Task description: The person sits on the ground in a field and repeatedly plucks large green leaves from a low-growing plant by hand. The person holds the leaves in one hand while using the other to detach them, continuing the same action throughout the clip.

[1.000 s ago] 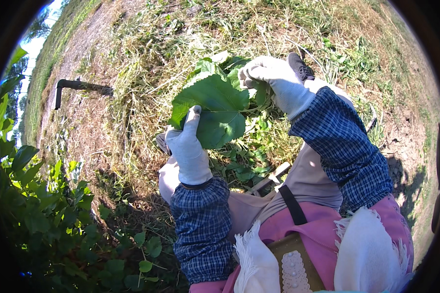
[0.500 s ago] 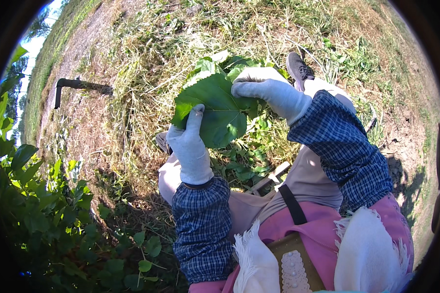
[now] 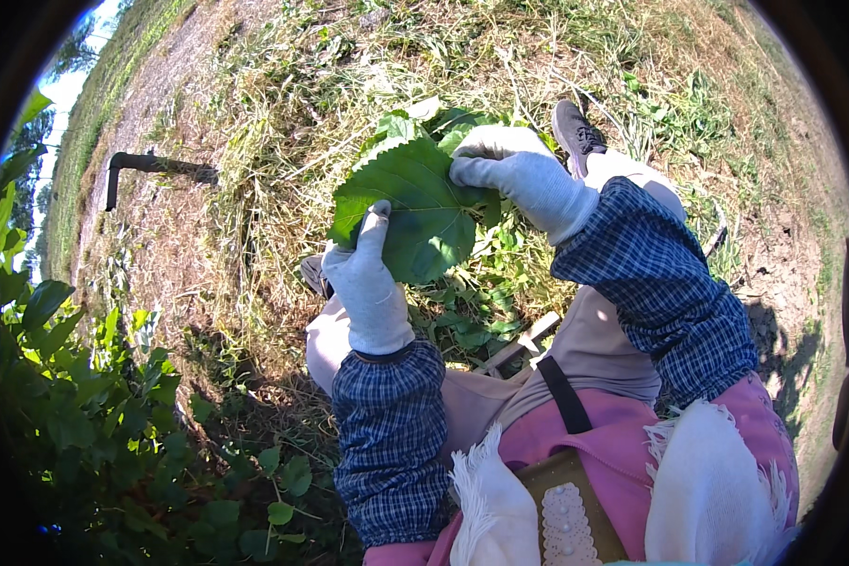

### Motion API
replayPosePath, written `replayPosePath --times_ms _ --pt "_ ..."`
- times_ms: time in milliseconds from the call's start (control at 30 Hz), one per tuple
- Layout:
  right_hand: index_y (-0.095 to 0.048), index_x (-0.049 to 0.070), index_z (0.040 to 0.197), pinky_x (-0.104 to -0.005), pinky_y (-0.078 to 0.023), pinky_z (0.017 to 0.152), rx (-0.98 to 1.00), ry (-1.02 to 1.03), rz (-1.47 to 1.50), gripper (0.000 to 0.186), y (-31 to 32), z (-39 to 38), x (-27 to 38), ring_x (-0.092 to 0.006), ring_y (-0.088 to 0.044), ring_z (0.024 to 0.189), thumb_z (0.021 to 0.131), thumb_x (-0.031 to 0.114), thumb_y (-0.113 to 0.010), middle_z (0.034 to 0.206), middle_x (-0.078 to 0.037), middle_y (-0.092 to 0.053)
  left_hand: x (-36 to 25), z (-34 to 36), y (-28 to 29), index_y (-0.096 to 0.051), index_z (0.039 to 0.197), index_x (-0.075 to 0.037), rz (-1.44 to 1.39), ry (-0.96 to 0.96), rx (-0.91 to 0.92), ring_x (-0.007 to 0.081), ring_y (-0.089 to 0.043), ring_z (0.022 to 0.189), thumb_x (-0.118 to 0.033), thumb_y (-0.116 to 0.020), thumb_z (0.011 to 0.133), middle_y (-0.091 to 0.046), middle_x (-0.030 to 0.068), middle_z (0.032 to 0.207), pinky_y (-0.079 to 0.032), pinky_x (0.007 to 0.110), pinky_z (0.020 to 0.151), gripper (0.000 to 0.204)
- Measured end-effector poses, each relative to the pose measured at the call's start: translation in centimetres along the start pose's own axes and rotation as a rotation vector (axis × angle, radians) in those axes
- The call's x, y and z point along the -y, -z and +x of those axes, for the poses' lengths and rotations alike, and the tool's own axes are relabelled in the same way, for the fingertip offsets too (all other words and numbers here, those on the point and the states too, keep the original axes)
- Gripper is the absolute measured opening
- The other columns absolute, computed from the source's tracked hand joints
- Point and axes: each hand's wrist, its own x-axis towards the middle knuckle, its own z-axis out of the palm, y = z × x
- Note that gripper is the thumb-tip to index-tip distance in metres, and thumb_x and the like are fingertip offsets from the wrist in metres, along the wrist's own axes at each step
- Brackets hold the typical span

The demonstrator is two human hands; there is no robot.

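Note:
Between my two white-gloved hands is a large green leaf [image 3: 415, 203] with a toothed edge and pale veins. My left hand [image 3: 366, 288] pinches its lower left side, the thumb lying on top and the fingers hidden beneath. At the leaf's right side, my right hand [image 3: 519, 179] is closed on it near the stem end, thumb and forefinger together. More green leaves [image 3: 457, 123] show just behind the held one, partly covered by it; whether my right hand also grips these I cannot tell.
A leafy green bush [image 3: 75, 406] fills the lower left. A dark bent pipe [image 3: 160, 164] sticks up at the left. Cut grass and dry straw [image 3: 283, 123] cover the ground. A wooden piece [image 3: 524, 344] lies between my legs, and my dark shoe [image 3: 577, 132] rests at the right.
The leaf tilts slightly and shifts a little to the left at its left edge. Both hands keep their hold and barely move.

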Motion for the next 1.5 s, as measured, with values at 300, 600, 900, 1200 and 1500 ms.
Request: replayPosePath --times_ms 300,600,900,1200,1500 --pt "-0.067 -0.005 0.104 -0.0273 -0.053 0.087 -0.067 0.127 0.086 0.017 1.9 1.3 -0.3 -0.0156 -0.067 0.090 0.096 0.010 -0.065 0.097 -0.011 -0.071 -0.4 1.1 1.3 -0.069 0.105 0.003 0.060 -0.019 -0.111 0.0206 -0.072 0.080 -0.008 -0.066 0.097 -0.072 0.0131 0.093 -0.064 0.033 0.068 0.015" --pt "-0.073 0.001 0.105 -0.0249 -0.053 0.076 0.040 -0.024 0.121 0.025 0.9 -0.1 0.8 -0.0110 -0.066 0.084 0.094 0.024 -0.069 0.094 -0.005 -0.072 0.2 0.3 0.3 -0.072 0.106 0.004 0.013 0.001 -0.015 0.0167 -0.071 0.076 -0.004 -0.068 0.092 -0.073 0.0103 0.095 -0.060 0.029 0.067 0.017" --pt "-0.074 0.001 0.105 -0.0281 -0.053 0.081 0.032 0.068 0.111 0.028 0.3 -0.4 0.9 -0.0130 -0.067 0.088 0.092 0.026 -0.073 0.098 -0.006 -0.074 0.3 -0.2 0.0 -0.074 0.105 0.003 0.170 0.037 0.083 0.0118 -0.068 0.081 -0.005 -0.070 0.092 -0.074 0.0080 0.095 -0.055 0.025 0.073 0.016" --pt "-0.074 0.000 0.103 -0.0286 -0.052 0.083 -0.025 0.065 -0.047 0.026 0.9 0.5 -0.3 -0.0131 -0.067 0.087 0.093 0.024 -0.072 0.093 -0.007 -0.074 0.1 -0.4 -0.4 -0.074 0.105 0.003 0.213 0.036 0.122 0.0115 -0.067 0.081 -0.004 -0.069 0.092 -0.075 0.0070 0.094 -0.053 0.024 0.074 0.015" --pt "-0.066 -0.005 0.104 -0.0272 -0.055 0.085 -0.087 0.110 0.155 0.019 1.1 0.8 -0.3 -0.0152 -0.066 0.088 0.097 0.012 -0.061 0.100 -0.011 -0.070 0.3 -0.2 -0.3 -0.074 0.106 0.003 0.090 0.001 0.026 0.0137 -0.069 0.082 -0.005 -0.069 0.093 -0.074 0.0079 0.096 -0.056 0.026 0.075 0.016"
